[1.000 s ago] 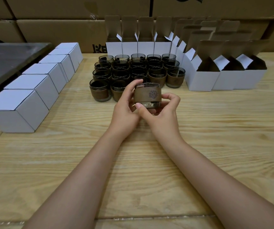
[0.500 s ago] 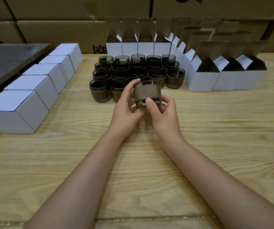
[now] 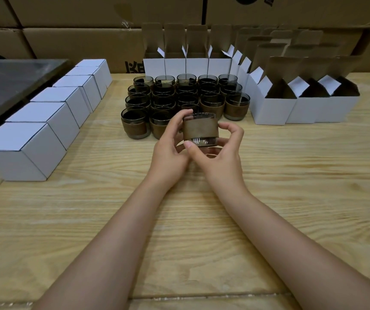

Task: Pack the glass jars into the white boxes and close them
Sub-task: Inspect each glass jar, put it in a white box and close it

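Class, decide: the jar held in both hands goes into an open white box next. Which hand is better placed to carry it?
Probably the right hand: it grips the jar, and the open boxes stand on its side.

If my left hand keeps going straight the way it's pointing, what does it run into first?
Your left hand holds a jar; beyond that, it would probably meet the cluster of jars on the table first, though its height above them is unclear.
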### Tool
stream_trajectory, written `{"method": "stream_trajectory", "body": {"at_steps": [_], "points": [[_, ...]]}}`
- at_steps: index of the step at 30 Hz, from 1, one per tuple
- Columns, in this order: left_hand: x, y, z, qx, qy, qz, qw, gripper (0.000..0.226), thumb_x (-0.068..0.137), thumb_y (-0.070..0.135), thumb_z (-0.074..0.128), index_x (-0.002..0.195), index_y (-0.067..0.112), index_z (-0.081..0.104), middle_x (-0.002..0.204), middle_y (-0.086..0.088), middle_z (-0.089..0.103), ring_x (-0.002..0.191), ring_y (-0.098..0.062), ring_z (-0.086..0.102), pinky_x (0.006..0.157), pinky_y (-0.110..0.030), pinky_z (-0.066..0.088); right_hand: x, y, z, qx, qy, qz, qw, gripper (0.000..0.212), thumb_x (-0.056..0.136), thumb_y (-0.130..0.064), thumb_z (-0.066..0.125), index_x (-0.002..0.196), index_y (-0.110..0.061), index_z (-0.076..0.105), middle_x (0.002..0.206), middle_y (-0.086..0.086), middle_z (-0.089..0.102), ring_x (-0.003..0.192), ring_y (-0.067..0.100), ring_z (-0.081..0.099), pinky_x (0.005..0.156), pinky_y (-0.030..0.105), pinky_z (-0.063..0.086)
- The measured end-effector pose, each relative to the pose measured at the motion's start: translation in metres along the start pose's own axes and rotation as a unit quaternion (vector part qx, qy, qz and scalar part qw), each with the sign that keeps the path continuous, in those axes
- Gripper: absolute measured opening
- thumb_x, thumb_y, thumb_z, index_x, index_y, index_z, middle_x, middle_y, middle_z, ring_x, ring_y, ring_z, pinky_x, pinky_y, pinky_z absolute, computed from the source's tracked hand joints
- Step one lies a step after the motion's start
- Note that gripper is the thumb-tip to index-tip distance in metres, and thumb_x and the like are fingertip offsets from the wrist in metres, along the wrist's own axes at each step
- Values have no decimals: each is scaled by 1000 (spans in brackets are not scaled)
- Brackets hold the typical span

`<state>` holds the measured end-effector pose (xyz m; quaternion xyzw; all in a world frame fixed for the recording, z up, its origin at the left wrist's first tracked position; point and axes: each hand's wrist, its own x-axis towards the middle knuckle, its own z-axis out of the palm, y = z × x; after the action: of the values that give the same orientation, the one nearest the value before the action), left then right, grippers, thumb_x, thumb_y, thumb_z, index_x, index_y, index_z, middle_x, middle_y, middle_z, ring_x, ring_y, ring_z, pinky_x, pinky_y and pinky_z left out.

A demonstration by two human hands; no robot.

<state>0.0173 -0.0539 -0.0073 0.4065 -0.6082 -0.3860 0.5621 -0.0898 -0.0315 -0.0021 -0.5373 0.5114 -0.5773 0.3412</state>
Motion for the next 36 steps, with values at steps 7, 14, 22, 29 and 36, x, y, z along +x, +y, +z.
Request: {"method": "stream_trajectory", "body": {"at_steps": [7,14,22,29,36], "points": [[0,-3,-2,7,-7,-5,1000,97,77,12,80,145,47,21,148,5,42,124,-5,53,94,-25,50,2,3,-1,56,19,28,998,46,83,-28,73,114,-33,39,97,-1,69,79,3,68,74,22,51],[2,-6,-4,12,-29,-14,999,97,79,9,77,149,43,18,152,8,37,129,-6,49,99,-26,47,6,2,-2,104,0,70,992,29,90,-28,64,109,-33,42,94,5,72,89,17,70,90,43,54],[2,-4,-4,32,0,12,999,67,82,-4,66,133,33,44,123,19,59,112,2,58,88,-15,47,5,6,-1,54,-14,58,997,44,81,-39,72,112,-34,42,103,-4,68,84,2,68,86,30,55],[1,-2,-1,63,0,18,998,69,79,-5,68,129,39,48,120,27,56,111,-2,59,87,-22,51,1,-2,-1,-28,23,-3,999,65,76,-31,79,128,-19,40,128,4,50,112,23,58,92,36,52],[-1,-1,-1,37,-3,2,999,90,78,9,78,143,46,28,145,10,43,124,-2,51,84,-14,49,3,-3,-1,27,25,30,999,43,88,-26,67,123,-19,44,114,-1,61,98,16,65,86,32,54]]}}
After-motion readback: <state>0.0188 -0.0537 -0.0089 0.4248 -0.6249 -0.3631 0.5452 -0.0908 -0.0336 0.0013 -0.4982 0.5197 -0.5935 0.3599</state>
